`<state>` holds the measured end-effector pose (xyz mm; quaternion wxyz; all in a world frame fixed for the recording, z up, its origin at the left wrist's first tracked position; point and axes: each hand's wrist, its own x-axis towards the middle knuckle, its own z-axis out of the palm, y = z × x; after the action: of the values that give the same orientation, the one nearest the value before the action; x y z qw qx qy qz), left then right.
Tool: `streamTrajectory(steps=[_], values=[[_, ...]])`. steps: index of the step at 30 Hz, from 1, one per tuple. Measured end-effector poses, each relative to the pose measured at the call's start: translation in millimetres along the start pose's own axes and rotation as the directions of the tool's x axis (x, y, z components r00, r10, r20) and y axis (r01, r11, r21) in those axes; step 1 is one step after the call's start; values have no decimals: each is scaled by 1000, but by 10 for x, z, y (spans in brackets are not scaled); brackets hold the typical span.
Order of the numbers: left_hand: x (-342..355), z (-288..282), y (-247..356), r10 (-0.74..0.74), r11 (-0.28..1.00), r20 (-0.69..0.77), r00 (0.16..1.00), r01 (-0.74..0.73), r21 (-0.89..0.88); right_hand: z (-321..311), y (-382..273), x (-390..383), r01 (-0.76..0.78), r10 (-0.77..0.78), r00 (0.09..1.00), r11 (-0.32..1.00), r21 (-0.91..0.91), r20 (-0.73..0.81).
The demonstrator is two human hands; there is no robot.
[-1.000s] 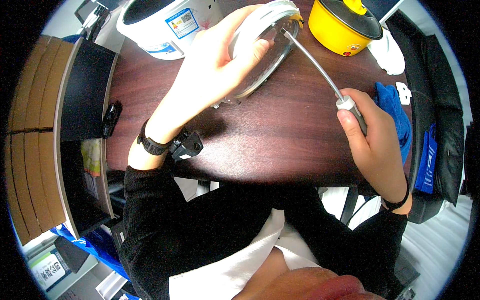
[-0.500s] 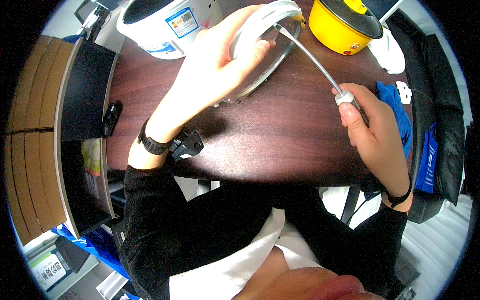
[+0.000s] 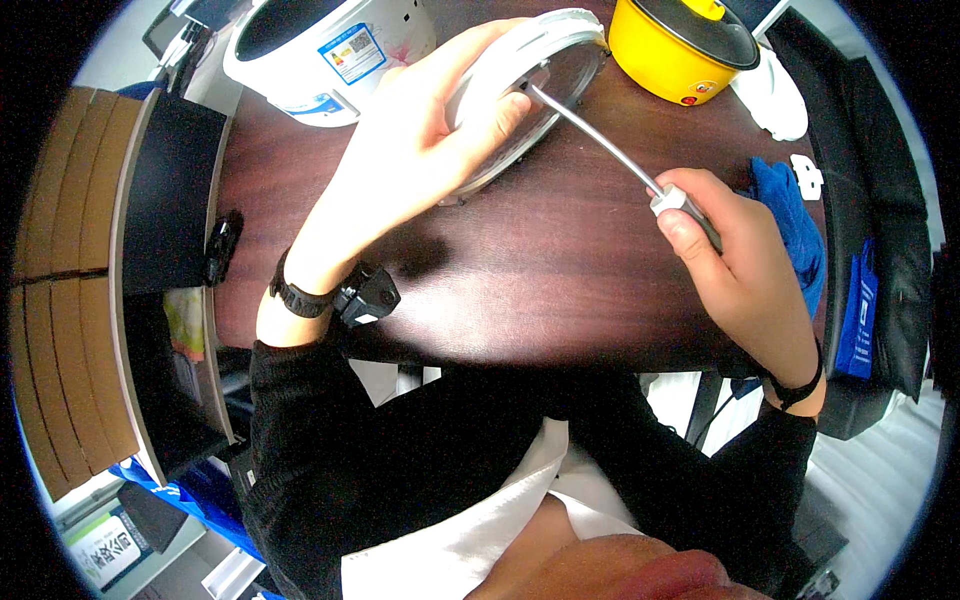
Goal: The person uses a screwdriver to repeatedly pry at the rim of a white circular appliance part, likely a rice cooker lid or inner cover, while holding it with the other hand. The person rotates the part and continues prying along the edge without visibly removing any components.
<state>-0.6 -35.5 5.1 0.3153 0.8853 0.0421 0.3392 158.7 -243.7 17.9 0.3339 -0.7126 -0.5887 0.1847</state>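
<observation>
Two bare hands work over a dark wooden table [image 3: 520, 290], seen from above. The left hand [image 3: 420, 150] is wrapped around the near rim of a round white lid [image 3: 560, 60] with a glass centre, fingers curled over its edge and thumb beneath, holding it tilted on the table's far side. The right hand [image 3: 730, 260] is closed in a fist-like grip on the handle of a long screwdriver [image 3: 600, 140], thumb pressed along the top of the pale collar where the handle meets the metal shaft. The shaft runs up and to the left, and its tip meets the lid's inner rim just beside the left fingertips.

A black wristband [image 3: 300, 295] with a small black device clipped to it sits on the left wrist; a thin black band [image 3: 795, 390] circles the right one. Both forearms wear black sleeves.

Just beyond the lid stands a yellow electric pot [image 3: 680, 50] with a dark glass lid, and to its left a white rice cooker body [image 3: 330, 40] with a blue-and-white sticker on its side. A blue cloth [image 3: 790, 210] lies at the table's right edge, close to the right hand, with a white object [image 3: 770, 95] near the yellow pot. A black panel [image 3: 165, 200] and stacked cardboard [image 3: 60, 280] flank the table's left side.
</observation>
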Motion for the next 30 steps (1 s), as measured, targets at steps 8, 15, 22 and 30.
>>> streamTrajectory(steps=[8,15,22,30], values=[[68,-35,-118,-22,996,89,996,30,-82,-24,13,-78,-40,41,998,999,34,-42],[67,20,-52,-73,982,104,992,90,-168,13,64,-34,-26,30,997,998,63,-65],[69,-21,40,-112,993,114,987,116,-37,14,34,-29,-47,51,997,996,71,-54],[37,12,-25,-104,983,89,991,116,-144,12,25,-13,9,-14,996,998,-56,-88]])
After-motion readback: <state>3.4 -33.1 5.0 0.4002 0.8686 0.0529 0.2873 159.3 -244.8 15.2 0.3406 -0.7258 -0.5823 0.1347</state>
